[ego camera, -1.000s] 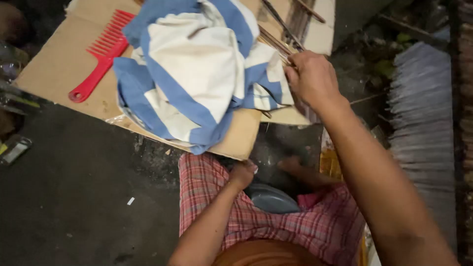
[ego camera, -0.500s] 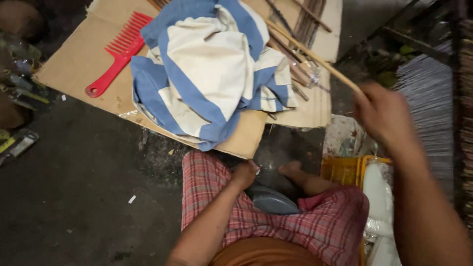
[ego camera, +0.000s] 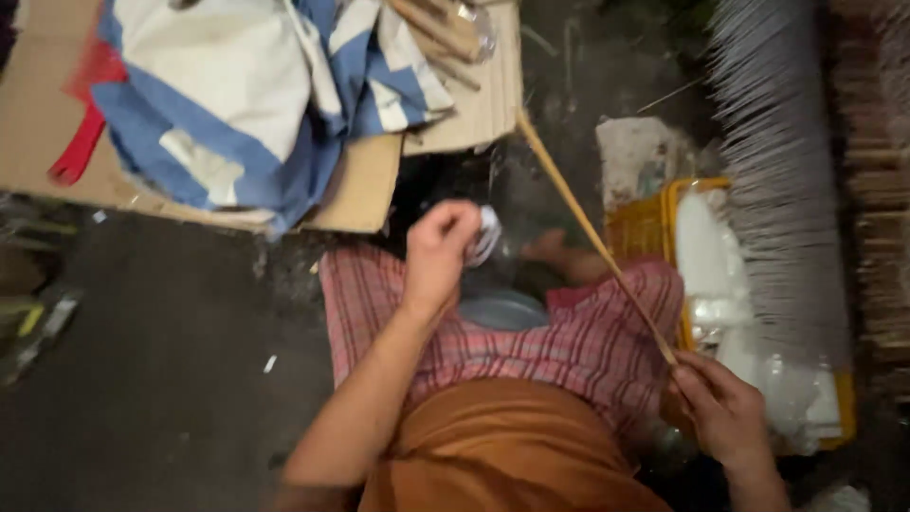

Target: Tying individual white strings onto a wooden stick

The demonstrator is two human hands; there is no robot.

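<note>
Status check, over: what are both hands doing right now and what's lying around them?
Right hand grips thin bamboo stick by its lower end. Left hand closed on small white object, unclear what. Yellow crate beside the stick.

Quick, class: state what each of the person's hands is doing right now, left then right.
Left hand: closed in a loose fist around something small and whitish; what it is cannot be told.
Right hand: closed, holding a long thin wooden stick.

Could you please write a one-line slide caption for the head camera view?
Seated person's right hand holds a long thin stick while the left hand lifts a small white object.
</note>
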